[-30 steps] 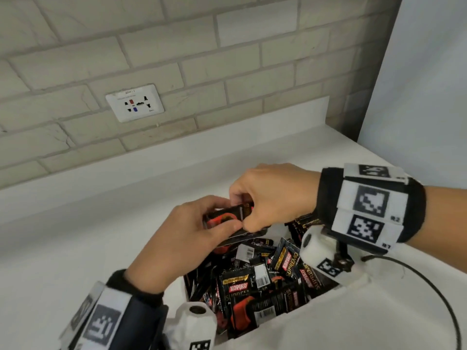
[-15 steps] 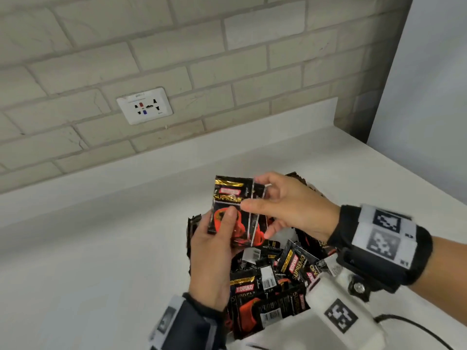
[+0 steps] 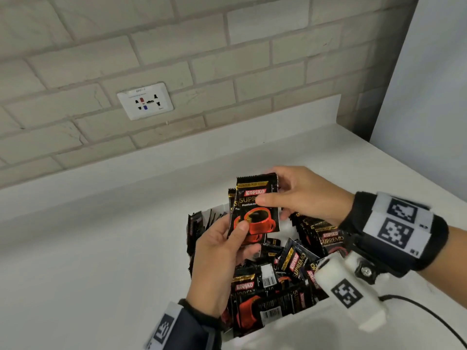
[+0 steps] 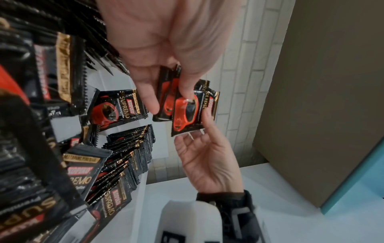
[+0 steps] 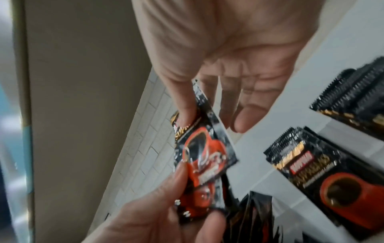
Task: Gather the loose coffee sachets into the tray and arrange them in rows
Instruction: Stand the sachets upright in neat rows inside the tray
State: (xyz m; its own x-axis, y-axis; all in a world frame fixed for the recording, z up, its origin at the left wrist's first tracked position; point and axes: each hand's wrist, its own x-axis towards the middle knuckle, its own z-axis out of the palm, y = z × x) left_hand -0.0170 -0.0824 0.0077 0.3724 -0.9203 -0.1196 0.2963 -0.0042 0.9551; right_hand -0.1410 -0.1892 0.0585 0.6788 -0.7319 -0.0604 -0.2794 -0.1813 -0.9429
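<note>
Head view: left hand (image 3: 217,269) and right hand (image 3: 300,195) both pinch held sachets (image 3: 255,208) above the tray (image 3: 285,228), its rim mostly hidden under loose sachets (image 3: 278,286).
Left wrist view: sachet rows (image 4: 126,152) upright in the tray.
Right wrist view: blurred; thumb (image 5: 185,105) pinches the sachet.

White countertop (image 3: 88,248) with a low white backsplash strip (image 3: 151,157) along its rear edge. Pale brick wall (image 3: 227,59) above it, carrying a white multi-socket outlet plate (image 3: 145,101) with red and blue marks. Plain grey panel (image 3: 429,84) at the countertop's right end. Black cable (image 3: 424,314) lying on the countertop's near right.
</note>
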